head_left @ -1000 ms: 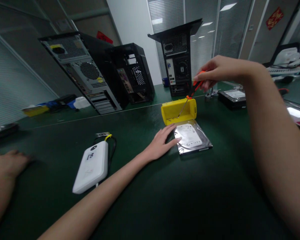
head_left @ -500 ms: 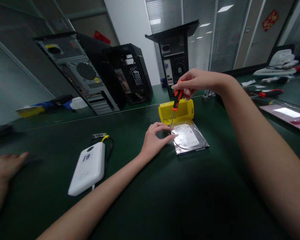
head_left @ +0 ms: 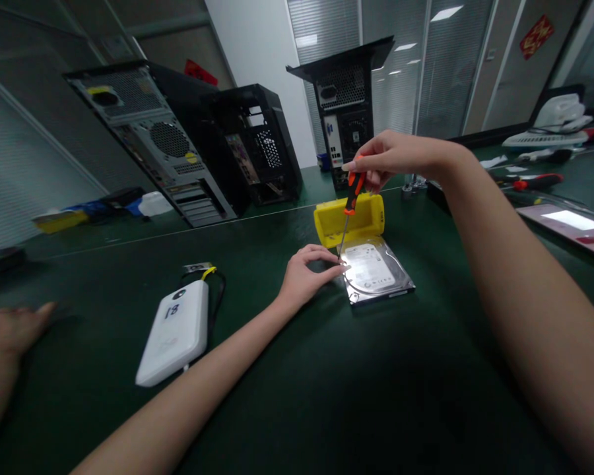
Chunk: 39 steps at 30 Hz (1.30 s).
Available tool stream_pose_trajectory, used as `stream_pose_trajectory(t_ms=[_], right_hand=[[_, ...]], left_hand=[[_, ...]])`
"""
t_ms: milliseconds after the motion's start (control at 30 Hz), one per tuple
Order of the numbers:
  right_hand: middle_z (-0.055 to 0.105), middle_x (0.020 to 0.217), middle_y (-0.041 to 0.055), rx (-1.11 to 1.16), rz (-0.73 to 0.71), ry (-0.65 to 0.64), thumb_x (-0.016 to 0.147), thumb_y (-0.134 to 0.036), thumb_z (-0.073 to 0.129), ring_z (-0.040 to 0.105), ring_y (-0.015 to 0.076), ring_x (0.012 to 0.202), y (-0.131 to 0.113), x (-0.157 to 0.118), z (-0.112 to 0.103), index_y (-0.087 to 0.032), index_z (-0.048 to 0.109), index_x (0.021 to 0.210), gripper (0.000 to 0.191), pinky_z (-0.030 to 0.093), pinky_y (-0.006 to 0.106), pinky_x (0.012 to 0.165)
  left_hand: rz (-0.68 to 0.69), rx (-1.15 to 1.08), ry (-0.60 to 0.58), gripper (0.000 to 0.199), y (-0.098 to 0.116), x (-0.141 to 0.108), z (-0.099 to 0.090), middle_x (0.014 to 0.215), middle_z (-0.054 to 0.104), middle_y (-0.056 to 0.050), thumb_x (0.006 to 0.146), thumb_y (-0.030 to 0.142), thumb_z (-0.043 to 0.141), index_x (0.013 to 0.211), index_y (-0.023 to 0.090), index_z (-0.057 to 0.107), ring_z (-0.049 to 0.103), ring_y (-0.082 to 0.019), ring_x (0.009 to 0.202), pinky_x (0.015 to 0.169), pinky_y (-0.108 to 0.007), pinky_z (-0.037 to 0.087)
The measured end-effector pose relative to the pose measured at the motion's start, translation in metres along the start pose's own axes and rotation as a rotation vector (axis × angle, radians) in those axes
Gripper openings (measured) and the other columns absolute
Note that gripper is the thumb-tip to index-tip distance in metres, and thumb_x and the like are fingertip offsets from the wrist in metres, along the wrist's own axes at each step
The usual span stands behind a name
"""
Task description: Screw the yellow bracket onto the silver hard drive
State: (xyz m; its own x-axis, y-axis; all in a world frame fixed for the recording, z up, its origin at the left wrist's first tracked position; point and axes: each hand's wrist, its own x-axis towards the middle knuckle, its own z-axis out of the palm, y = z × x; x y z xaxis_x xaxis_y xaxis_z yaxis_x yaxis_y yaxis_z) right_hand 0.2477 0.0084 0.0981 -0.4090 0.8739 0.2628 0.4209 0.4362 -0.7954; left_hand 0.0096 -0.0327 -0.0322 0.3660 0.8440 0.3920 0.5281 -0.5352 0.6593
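A silver hard drive (head_left: 376, 269) with a white label lies flat on the dark green table. My left hand (head_left: 303, 272) is at its left edge, thumb and fingers closed in a pinch by the corner. In my right hand (head_left: 383, 161) is a screwdriver (head_left: 354, 192) with an orange and black handle, gripped from above. Its shaft slants down to the left, and the tip ends near the drive's upper-left corner, beside my left fingertips. Whether a screw sits under the tip is too small to tell. Right behind the drive stands an open yellow case (head_left: 350, 223).
A white power bank (head_left: 175, 333) with a cable lies left of my forearm. Several black computer cases (head_left: 178, 142) stand at the back. Another person's hand (head_left: 14, 330) is at the far left. Tools, including red-handled pliers (head_left: 539, 182), and a phone-like slab (head_left: 569, 224) lie at right.
My right hand and the screwdriver have shifted very slightly up and to the right. My left hand stays at the drive's edge, its fingertips barely moved.
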Motion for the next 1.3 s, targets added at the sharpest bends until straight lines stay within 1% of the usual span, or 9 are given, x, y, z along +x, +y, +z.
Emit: stream_pose_trajectory(t_ms=[133,267,500,767,900,1000,1100,1200,1300], right_hand=[[0.054,0.052,0.0021,0.040,-0.022,-0.004,0.076,-0.033,0.067,0.054,0.0092,0.052,0.005,0.002,-0.003,-0.011,0.064,0.070,0.023,0.048,0.021,0.047],[0.052,0.053,0.0008,0.070,-0.028,-0.003,0.075,-0.031,0.069,0.055,0.0085,0.054,0.007,0.004,-0.003,-0.010,0.064,0.072,0.021,0.047,0.019,0.047],[0.052,0.051,-0.0001,-0.001,-0.042,-0.037,0.078,-0.033,0.066,0.055,0.0071,0.052,0.005,0.007,0.000,-0.011,0.065,0.069,0.024,0.046,0.018,0.048],[0.056,0.056,0.0024,-0.052,0.013,-0.033,0.080,-0.033,0.063,0.062,0.0115,0.065,-0.002,0.002,0.004,-0.011,0.065,0.075,0.024,0.052,0.022,0.058],[0.057,0.058,0.0029,-0.043,0.018,-0.030,0.080,-0.035,0.063,0.062,0.0122,0.067,-0.003,-0.001,0.004,-0.011,0.065,0.078,0.024,0.054,0.023,0.062],[0.056,0.056,0.0022,-0.007,0.007,-0.004,0.078,-0.034,0.065,0.060,0.0111,0.063,-0.001,0.000,0.005,-0.011,0.064,0.077,0.023,0.054,0.022,0.060],[0.055,0.054,0.0028,0.011,-0.021,0.042,0.077,-0.035,0.066,0.057,0.0097,0.055,0.000,0.002,0.005,-0.011,0.063,0.073,0.025,0.052,0.021,0.052],[0.055,0.054,0.0027,0.002,-0.045,-0.005,0.079,-0.037,0.064,0.053,0.0075,0.049,-0.001,0.005,0.005,-0.012,0.062,0.070,0.027,0.048,0.020,0.047],[0.055,0.054,0.0019,-0.024,-0.056,-0.051,0.080,-0.039,0.061,0.052,0.0064,0.047,-0.001,0.008,0.004,-0.012,0.060,0.071,0.028,0.046,0.019,0.047]], left_hand=[[-0.032,-0.018,-0.006,0.018,0.001,0.001,-0.001,0.093,0.063,-0.005,0.070,0.038,0.071,0.080,0.022,0.074,0.058,-0.022,0.095,0.087,-0.039,0.045],[-0.052,-0.035,-0.006,0.018,0.001,0.002,-0.001,0.092,0.063,-0.006,0.069,0.037,0.072,0.079,0.022,0.074,0.058,-0.021,0.094,0.085,-0.038,0.046],[-0.057,-0.059,-0.001,0.017,-0.003,0.002,0.000,0.090,0.064,-0.005,0.069,0.037,0.072,0.077,0.022,0.074,0.060,-0.020,0.090,0.084,-0.037,0.046],[-0.062,-0.083,0.009,0.019,-0.009,0.002,0.002,0.091,0.065,-0.005,0.068,0.038,0.073,0.076,0.021,0.074,0.060,-0.020,0.090,0.084,-0.036,0.046],[-0.078,-0.060,0.008,0.019,-0.009,0.002,0.002,0.092,0.065,-0.005,0.068,0.039,0.072,0.077,0.021,0.074,0.060,-0.020,0.089,0.082,-0.037,0.046],[-0.082,-0.050,0.013,0.020,-0.008,0.002,0.001,0.092,0.065,-0.005,0.070,0.040,0.071,0.077,0.021,0.074,0.059,-0.021,0.089,0.082,-0.037,0.046],[-0.078,-0.051,0.023,0.022,-0.007,0.003,0.000,0.094,0.065,-0.006,0.071,0.041,0.069,0.080,0.022,0.074,0.059,-0.021,0.092,0.083,-0.036,0.045],[-0.096,-0.056,0.041,0.022,-0.007,0.004,-0.002,0.096,0.065,-0.006,0.072,0.041,0.069,0.080,0.022,0.074,0.060,-0.021,0.092,0.081,-0.036,0.046],[-0.122,-0.041,0.072,0.021,-0.008,0.006,-0.003,0.094,0.066,-0.006,0.071,0.042,0.069,0.077,0.022,0.074,0.060,-0.022,0.089,0.078,-0.036,0.045]])
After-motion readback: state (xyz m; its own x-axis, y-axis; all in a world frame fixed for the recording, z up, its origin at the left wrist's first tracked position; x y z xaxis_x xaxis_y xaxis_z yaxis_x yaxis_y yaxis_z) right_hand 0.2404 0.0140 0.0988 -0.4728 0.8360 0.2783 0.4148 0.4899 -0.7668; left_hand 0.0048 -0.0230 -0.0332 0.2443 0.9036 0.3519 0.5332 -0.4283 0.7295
